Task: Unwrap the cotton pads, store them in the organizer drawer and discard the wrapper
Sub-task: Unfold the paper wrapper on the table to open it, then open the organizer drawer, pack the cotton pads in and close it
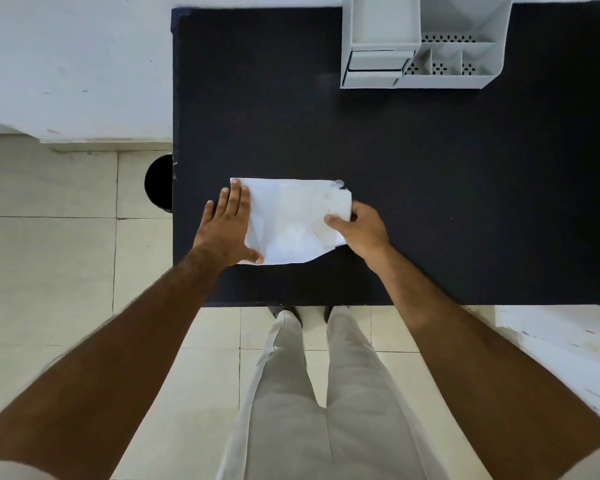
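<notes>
A white paper wrapper [291, 220] lies flat on the black table [430, 185], near its front left. Faint round shapes show through it; the cotton pads themselves are hidden inside. My left hand [227, 226] rests flat on the wrapper's left edge, fingers spread, pinning it down. My right hand [361, 226] pinches the wrapper's crumpled right end between thumb and fingers. The grey plastic organizer [426, 43] stands at the table's far edge, with a small drawer [374, 65] at its front left that looks pushed in.
A round black bin [160, 183] stands on the tiled floor just off the table's left edge. My legs are at the table's front edge. A white wall borders the left. A paint-marked white surface [568, 348] sits at the lower right.
</notes>
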